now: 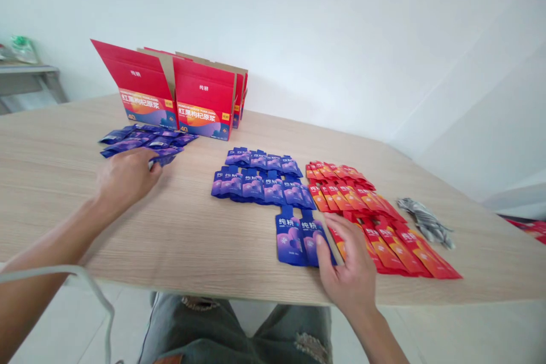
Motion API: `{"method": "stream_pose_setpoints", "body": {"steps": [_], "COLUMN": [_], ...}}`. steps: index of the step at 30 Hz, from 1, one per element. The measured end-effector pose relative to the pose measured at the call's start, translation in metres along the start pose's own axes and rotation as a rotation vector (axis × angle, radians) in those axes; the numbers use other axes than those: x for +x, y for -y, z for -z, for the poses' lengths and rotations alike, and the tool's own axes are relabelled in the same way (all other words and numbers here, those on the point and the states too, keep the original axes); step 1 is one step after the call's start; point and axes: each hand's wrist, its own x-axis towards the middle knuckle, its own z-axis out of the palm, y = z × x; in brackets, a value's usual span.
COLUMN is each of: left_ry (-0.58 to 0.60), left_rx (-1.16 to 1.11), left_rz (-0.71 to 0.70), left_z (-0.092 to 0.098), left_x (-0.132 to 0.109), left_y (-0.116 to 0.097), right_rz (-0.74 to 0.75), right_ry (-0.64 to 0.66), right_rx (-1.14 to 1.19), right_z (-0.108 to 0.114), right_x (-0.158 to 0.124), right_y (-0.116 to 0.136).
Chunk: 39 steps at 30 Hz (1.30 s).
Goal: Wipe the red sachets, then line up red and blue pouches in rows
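My left hand (130, 173) reaches into a loose pile of purple pouches (140, 136) at the left, its fingers closed on a pouch near the pile's front edge. Some of its fingertips are hidden. At the front of the table my right hand (350, 261) holds the right edge of a purple spout pouch (310, 239), thumb on its face. Another purple pouch (290, 239) lies flat beside it, touching. Behind these are two rows of overlapping purple pouches (260, 185). Rows of red-orange pouches (354, 196) lie to the right, partly behind my right hand.
Open red and blue cartons (205, 102) stand at the back left, flaps raised. A crumpled grey striped thing (426, 222) lies right of the red pouches. A pale cable (96, 290) crosses my left forearm. Another table (29, 71) stands far left. A white wall rises behind.
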Motion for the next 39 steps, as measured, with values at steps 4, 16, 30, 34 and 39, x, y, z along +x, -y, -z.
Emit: {"method": "stream_pose_setpoints", "body": {"steps": [4, 16, 30, 34, 39], "left_ry": [-0.431, -0.35, 0.087, 0.066, 0.048], "left_rx": [-0.108, -0.498, -0.817, -0.768, -0.748], "left_rz": [-0.297, -0.787, -0.653, -0.632, -0.641], "left_z": [0.016, 0.0, -0.013, -0.017, -0.022], "left_x": [-0.059, -0.15, -0.142, -0.137, -0.134], "left_y": [-0.038, -0.134, -0.147, -0.157, -0.165], "right_rz": [-0.382, -0.781, -0.008, 0.05, 0.142], "right_ry": [0.2, 0.834, 0.496, 0.309, 0.287], "right_rx": [0.414, 0.753, 0.005, -0.021, -0.11], "right_z": [-0.023, -0.09, -0.074, -0.044, -0.017], "right_x": [0.024, 0.056, 0.057, 0.03, -0.011], "right_y": [0.031, 0.051, 0.015, 0.007, 0.009]}}
